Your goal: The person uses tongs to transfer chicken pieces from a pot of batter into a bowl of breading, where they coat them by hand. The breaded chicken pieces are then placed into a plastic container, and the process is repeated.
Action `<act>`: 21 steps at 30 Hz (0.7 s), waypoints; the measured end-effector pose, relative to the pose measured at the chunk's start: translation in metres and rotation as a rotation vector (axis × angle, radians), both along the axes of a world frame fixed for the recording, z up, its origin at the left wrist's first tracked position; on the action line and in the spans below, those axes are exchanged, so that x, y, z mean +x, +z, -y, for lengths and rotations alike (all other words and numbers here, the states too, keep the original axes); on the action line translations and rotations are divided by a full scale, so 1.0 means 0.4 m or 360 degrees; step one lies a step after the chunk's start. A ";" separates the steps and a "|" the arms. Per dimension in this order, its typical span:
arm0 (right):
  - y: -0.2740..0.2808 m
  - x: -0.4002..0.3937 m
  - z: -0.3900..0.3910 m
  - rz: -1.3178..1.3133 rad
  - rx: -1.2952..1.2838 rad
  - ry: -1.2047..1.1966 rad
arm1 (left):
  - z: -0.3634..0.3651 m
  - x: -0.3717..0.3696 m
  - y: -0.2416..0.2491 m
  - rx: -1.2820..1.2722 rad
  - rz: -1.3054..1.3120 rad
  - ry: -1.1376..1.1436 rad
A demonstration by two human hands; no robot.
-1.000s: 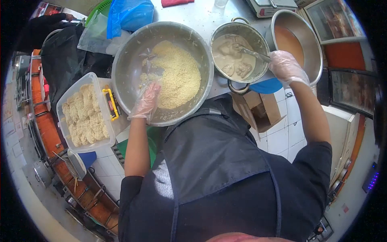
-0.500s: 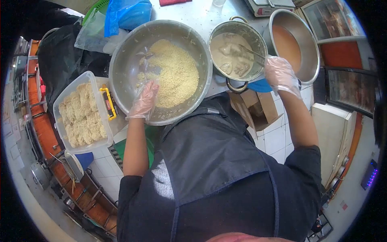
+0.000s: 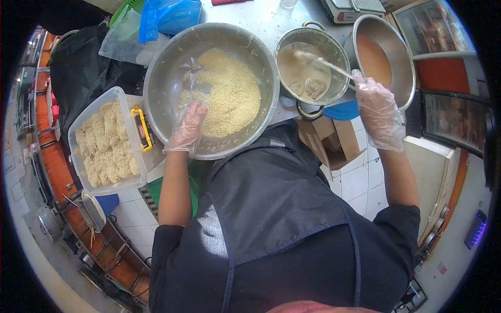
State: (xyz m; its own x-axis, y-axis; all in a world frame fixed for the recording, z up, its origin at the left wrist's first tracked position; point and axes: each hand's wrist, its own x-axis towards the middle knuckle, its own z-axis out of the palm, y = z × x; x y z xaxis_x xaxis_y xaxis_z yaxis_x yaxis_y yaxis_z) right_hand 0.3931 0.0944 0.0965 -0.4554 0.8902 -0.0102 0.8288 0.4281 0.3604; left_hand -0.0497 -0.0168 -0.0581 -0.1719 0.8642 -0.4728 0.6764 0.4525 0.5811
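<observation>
My right hand (image 3: 377,107), in a clear plastic glove, is closed around the handle end of metal tongs (image 3: 334,67). Their far end, blurred by motion, is over the pale batter (image 3: 297,70) in a two-handled pot (image 3: 339,94). Lumpy pieces (image 3: 314,87) lie partly sunk in that batter. My left hand (image 3: 188,127), also gloved, reaches over the near rim of a large metal bowl (image 3: 156,65). Its fingers look extended and rest beside the yellowish crumbs (image 3: 232,94), with nothing visible in them.
Left of the bowl, a clear plastic box (image 3: 78,156) holds rows of crumb-coated pieces (image 3: 107,146). A second metal bowl (image 3: 408,78) with orange-brown liquid stands right of the pot. Behind are a blue bag (image 3: 169,18) and a scale (image 3: 355,9). A cardboard box (image 3: 339,146) sits below.
My right hand has drawn back toward me and slightly right, lifting the tongs; their end now lies farther left over the batter. My left hand stays nearly still in the bowl.
</observation>
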 end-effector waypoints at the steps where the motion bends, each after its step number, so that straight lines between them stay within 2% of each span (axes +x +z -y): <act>1: 0.007 -0.006 0.009 0.0075 -0.0018 0.0079 | 0.000 0.000 -0.003 0.0021 -0.0011 -0.0006; 5: 0.022 0.008 0.025 0.0052 -0.0011 0.0050 | 0.007 0.009 0.018 0.0055 0.0062 0.0082; 8: 0.023 0.008 0.009 0.0019 -0.0172 -0.0072 | 0.008 0.013 0.024 0.0021 0.0042 0.0071; 10: -0.013 -0.014 -0.003 0.0054 -0.0397 -0.0130 | 0.015 0.002 -0.004 0.0055 0.0014 0.0011; 12: -0.066 -0.037 -0.004 0.0071 -0.0402 -0.0050 | 0.007 0.001 0.000 0.0101 -0.0006 -0.0059; 16: -0.177 -0.042 0.006 -0.0119 -0.0381 -0.0041 | 0.002 0.013 0.023 0.0074 0.0017 -0.0108; 21: -0.145 0.027 0.018 -0.0366 -0.0409 -0.0178 | 0.007 0.016 0.029 0.0163 0.0108 -0.0018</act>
